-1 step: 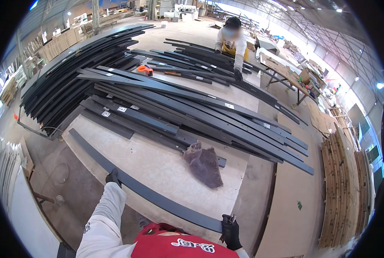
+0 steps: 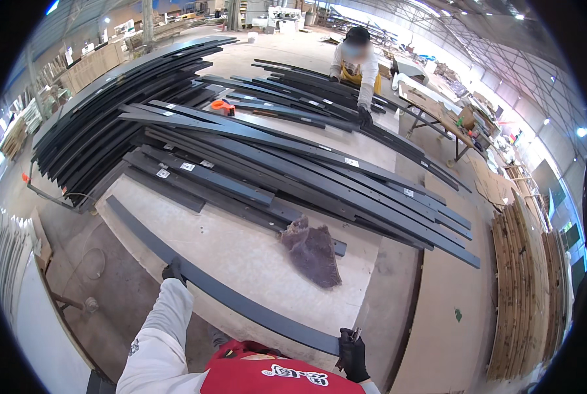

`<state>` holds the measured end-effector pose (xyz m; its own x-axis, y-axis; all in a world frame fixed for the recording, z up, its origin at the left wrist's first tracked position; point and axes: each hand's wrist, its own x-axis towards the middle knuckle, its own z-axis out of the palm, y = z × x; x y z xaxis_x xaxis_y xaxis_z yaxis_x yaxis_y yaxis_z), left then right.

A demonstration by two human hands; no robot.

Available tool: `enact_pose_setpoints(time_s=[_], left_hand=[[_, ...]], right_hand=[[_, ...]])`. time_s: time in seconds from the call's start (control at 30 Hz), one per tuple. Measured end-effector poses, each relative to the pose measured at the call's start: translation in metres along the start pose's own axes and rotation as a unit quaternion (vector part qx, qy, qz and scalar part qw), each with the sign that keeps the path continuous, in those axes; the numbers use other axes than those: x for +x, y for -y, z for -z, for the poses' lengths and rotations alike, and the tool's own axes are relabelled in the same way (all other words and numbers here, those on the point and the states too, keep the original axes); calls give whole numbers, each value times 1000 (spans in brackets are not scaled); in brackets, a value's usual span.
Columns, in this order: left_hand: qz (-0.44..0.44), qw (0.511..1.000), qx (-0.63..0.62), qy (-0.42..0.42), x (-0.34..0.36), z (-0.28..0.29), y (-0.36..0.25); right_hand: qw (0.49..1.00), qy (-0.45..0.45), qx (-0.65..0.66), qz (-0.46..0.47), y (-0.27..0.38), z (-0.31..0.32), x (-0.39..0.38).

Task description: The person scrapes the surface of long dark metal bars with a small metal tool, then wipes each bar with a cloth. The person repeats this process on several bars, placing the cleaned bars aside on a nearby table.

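A long dark grey board (image 2: 241, 303) lies along the near edge of the pale worktable (image 2: 241, 253). My left hand (image 2: 174, 271), in a black glove, is closed on the board's near edge, left of its middle. At the right end of the board, my right hand (image 2: 351, 355), also gloved in black, is closed against it. A small thin metal-looking item (image 2: 356, 333) sticks up from the right fingers; its kind is unclear. Beyond the board lies a ragged purple-brown cloth (image 2: 312, 255), partly touching other dark boards (image 2: 287, 167).
Stacked dark boards (image 2: 119, 98) rise at the far left. An orange tape dispenser (image 2: 222, 107) sits among boards. Across the table, a co-worker (image 2: 359, 65) reaches one gloved hand to the boards. Brown panels (image 2: 517, 289) stand at right, near a wooden-topped trestle table (image 2: 431, 111).
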<state>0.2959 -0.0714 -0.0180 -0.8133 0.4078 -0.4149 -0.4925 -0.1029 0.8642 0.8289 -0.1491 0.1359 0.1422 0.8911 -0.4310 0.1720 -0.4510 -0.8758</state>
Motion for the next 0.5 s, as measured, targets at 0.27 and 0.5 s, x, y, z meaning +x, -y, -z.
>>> enact_pose_setpoints(time_s=[0.27, 0.5], left_hand=[[-21, 992, 93, 80, -58, 9, 71], [132, 949, 108, 267, -182, 6, 105]], right_hand=[[999, -22, 35, 28, -19, -10, 16], [998, 7, 62, 28, -18, -37, 12]])
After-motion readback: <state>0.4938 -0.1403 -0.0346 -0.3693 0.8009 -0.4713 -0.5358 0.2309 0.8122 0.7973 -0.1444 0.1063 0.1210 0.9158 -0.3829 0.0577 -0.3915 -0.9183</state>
